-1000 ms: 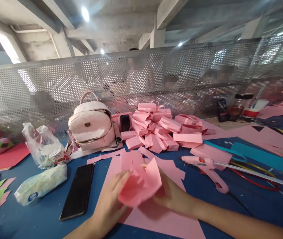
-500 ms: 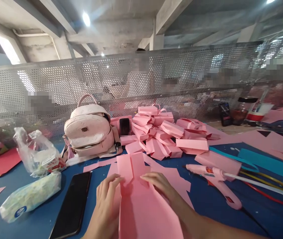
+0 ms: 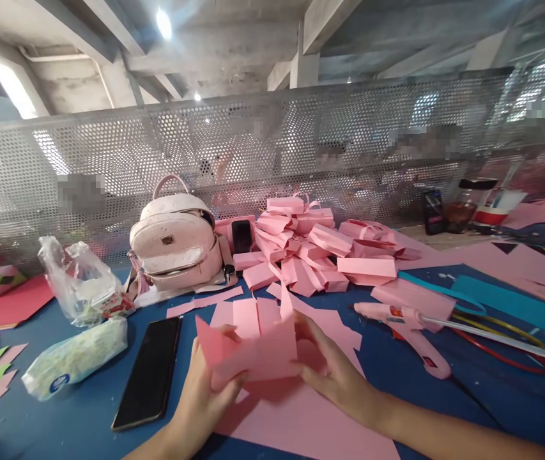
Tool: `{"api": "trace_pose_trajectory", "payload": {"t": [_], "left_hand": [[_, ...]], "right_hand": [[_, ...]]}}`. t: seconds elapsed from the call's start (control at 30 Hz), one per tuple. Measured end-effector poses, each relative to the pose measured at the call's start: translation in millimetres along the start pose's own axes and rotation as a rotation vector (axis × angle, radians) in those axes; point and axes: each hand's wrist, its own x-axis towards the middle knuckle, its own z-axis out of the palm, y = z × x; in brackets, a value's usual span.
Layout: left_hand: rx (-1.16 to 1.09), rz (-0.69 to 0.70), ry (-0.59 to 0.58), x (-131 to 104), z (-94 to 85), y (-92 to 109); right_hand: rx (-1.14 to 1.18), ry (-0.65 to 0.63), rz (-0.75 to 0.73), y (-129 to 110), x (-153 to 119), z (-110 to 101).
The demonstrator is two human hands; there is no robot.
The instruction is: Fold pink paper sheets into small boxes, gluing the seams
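Observation:
A folded piece of pink paper [image 3: 257, 354] is raised between my two hands, its flaps standing up and its near face tilted toward me. My left hand [image 3: 209, 383] grips the left side, thumb in front and fingers behind. On the right edge, my right hand [image 3: 324, 358] pinches the paper with thumb and fingers; some fingertips are hidden behind it. Flat pink sheets [image 3: 291, 421] lie on the blue table under my hands. Just beyond them is a heap of folded pink paper bags [image 3: 301, 249], some with handles.
To the right lies a pink hot glue gun [image 3: 406, 322] with a long glue stick, beside blue paper strips [image 3: 512, 303]. At left are a black phone [image 3: 150, 370], a tissue pack [image 3: 78, 358] and a plastic bag [image 3: 75, 281]. A pale pink backpack [image 3: 176, 236] stands behind, before a perforated metal screen [image 3: 349, 128].
The pink paper lay lengthwise toward me; now it is lifted and turned up between my hands. Both hands have closed on its sides. The view has shifted slightly.

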Motion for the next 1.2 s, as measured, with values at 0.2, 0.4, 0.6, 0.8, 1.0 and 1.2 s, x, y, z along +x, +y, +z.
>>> {"api": "trace_pose_trajectory", "payload": {"t": [0.2, 0.4, 0.6, 0.8, 1.0, 1.2], "left_hand": [[-0.218, -0.079, -0.070, 6, 0.8, 11], [-0.304, -0.094, -0.022, 14, 5.6, 14], [-0.206, -0.063, -0.029, 16, 5.2, 6], [-0.096, -0.017, -0.083, 18, 3.1, 5], [-0.110, -0.062, -0.100, 18, 3.4, 6], [-0.113, -0.079, -0.097, 18, 4.0, 3]], "right_hand": [[0.141, 0.005, 0.104, -7, 3, -1], [0.182, -0.003, 0.170, -7, 8, -1], [0.140, -0.014, 0.160, -3, 7, 0], [0.049, -0.017, 0.136, -3, 8, -1], [0.011, -0.001, 0.166, -2, 8, 0], [-0.002, -0.008, 0.177, -1, 8, 0]]}}
